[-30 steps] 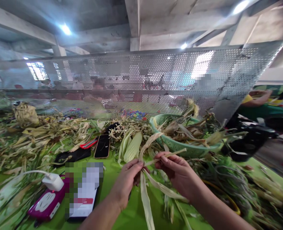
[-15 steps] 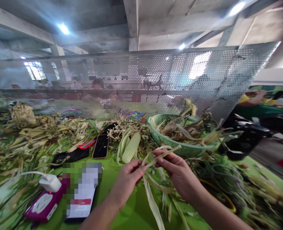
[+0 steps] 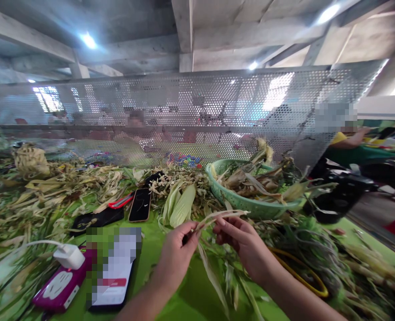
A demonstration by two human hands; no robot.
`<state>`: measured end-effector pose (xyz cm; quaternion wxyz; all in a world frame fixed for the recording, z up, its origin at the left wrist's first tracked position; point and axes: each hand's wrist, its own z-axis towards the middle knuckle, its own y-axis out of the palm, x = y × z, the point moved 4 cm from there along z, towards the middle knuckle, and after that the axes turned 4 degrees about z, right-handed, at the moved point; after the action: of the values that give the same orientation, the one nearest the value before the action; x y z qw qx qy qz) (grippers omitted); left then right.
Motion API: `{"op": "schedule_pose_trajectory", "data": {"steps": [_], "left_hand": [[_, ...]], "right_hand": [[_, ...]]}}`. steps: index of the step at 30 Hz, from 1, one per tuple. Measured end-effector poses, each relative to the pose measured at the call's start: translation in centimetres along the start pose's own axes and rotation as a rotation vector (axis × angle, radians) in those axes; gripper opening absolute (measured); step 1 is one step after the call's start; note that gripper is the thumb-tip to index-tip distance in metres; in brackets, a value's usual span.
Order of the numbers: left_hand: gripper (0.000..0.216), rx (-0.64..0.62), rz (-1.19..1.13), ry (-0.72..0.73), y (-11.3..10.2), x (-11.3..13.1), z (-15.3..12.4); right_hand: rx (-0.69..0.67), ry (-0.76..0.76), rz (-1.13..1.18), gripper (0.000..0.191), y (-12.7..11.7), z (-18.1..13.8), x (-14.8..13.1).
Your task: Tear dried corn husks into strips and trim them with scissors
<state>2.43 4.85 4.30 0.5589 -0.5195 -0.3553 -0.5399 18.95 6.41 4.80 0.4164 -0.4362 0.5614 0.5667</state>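
My left hand [image 3: 176,249] is closed in a pinch on pale corn husk strips [image 3: 205,220]. The strips bridge the gap to my right hand [image 3: 246,243], whose thumb and fingers pinch them near their right end. One long husk strip [image 3: 214,280] hangs down from my left hand towards the green table. Just beyond my hands lies a light green piece of corn husk [image 3: 184,206], folded into a cob-like shape. How the strips cross inside my left fingers is hidden.
A green plastic basket [image 3: 232,203] of dried husks stands at the back right. Left of my hands lie a blurred-screen phone [image 3: 112,292], a purple power bank [image 3: 59,287], a dark phone [image 3: 140,205] and a red-handled cutter [image 3: 120,201]. A perforated metal screen [image 3: 184,100] closes the back.
The strips between my hands now run flatter and closer together, extending to the right. My right hand has shifted slightly down, its fingers more curled. Both hands keep hold of the husk.
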Motion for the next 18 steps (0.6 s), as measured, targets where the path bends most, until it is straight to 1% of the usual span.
{"op": "schedule_pose_trajectory", "data": {"steps": [3,6,8,13,18], "left_hand": [[0.024,0.039,0.112,0.103,0.1,0.4,-0.1],[0.022,0.043,0.155,0.147,0.3,0.5,-0.2],[0.023,0.022,0.142,0.120,0.3,0.4,-0.2],[0.032,-0.049,-0.008,-0.048,0.3,0.0,-0.4],[0.031,-0.115,-0.165,-0.112,0.6,0.0,-0.5]], "right_hand": [[0.005,0.024,-0.029,0.035,0.2,-0.3,0.1],[0.014,0.044,-0.008,0.032,0.1,-0.3,0.4],[0.012,0.045,0.011,0.029,0.0,-0.2,0.6],[-0.050,-0.027,-0.060,0.027,0.3,-0.1,0.4],[-0.117,-0.053,-0.124,0.023,1.1,-0.5,-0.1]]}}
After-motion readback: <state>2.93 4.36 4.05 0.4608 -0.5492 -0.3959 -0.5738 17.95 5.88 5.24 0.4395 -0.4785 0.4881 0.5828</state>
